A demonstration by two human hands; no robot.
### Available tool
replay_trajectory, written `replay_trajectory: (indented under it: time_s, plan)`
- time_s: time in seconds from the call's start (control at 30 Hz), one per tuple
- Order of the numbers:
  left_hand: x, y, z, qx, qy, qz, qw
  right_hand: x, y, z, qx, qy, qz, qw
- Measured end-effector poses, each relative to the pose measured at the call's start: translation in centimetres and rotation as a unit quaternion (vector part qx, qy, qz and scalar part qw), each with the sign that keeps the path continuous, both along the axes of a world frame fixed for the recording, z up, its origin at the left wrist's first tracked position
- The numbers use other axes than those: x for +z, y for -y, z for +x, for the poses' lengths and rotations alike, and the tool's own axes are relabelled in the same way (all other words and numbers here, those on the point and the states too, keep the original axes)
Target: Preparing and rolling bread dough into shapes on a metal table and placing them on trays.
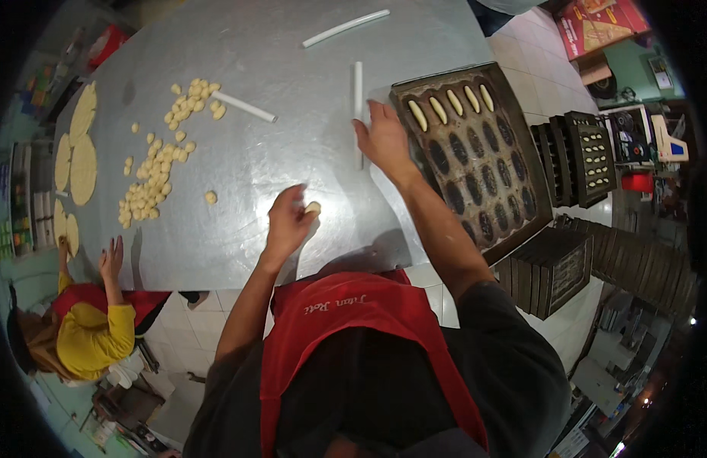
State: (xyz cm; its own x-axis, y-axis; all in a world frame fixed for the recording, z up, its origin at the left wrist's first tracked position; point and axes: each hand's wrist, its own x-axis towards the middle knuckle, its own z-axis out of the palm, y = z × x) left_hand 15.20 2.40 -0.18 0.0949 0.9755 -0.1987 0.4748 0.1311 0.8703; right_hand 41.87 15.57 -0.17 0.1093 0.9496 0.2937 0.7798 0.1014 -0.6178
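"At the left hand [286, 223]?"

"Partly curled, with a small, round, pale-yellow dough ball [314, 207] at thumb and fingertips, over the grey metal worktop [269, 168]. Cannot tell whether pinched firmly or only touched."

"And with the right hand [385, 139]?"

"Loosely open, fingers apart, thumb across a slim, white, cylindrical rod [359, 84]. Cannot tell whether touching. Just beside a dark, rectangular metal tray [525, 126]."

"In that tray?"

"Five pale, elongated dough pieces [455, 102] in the far row, with dark oval hollows [475, 187] nearer."

"Farther left?"

"Clusters of pale dough balls [151, 179], plus a lone one [210, 197] nearer the left hand. Beyond the clusters, thin, flat, pale dough sheets [83, 169], near a co-worker in yellow sleeves [117, 332]."
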Motion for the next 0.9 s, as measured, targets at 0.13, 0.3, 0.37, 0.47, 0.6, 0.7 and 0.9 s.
replay_trajectory:
  time_s: [0.13, 0.3, 0.37, 0.47, 0.6, 0.7, 0.9]
  plan:
    - [-1.4, 1.5, -0.7, -0.169, -0.209, 0.275, 0.923, -4.9, 1.0, -2.7, -0.043, 0.086, -0.039, 0.995]
    - [1.6, 3.4, -2.8, -0.190, -0.299, 0.217, 0.910, -4.2, 13.5, -4.3, 0.244, 0.038, -0.019, 0.969]
    - [-0.5, 0.6, -3.0, -0.153, -0.310, 0.222, 0.912, -3.3, 14.1, -5.6, 0.295, 0.014, 0.012, 0.955]
    - [-0.8, -5.2, -3.5, -0.103, -0.353, 0.244, 0.897, -2.1, 9.8, -7.3, 0.275, -0.012, 0.033, 0.961]
    - [-1.9, -2.1, -3.9, -0.126, -0.368, 0.237, 0.890, -3.2, 12.8, -8.0, 0.192, -0.004, 0.023, 0.981]
    - [-1.9, 3.7, -4.5, -0.194, -0.292, 0.217, 0.911, -2.6, 17.0, -7.2, 0.217, 0.015, -0.085, 0.972]
    - [-1.0, 3.1, -1.5, -0.184, -0.201, 0.250, 0.929, -2.0, 13.9, -7.8, 0.096, 0.120, -0.120, 0.981]
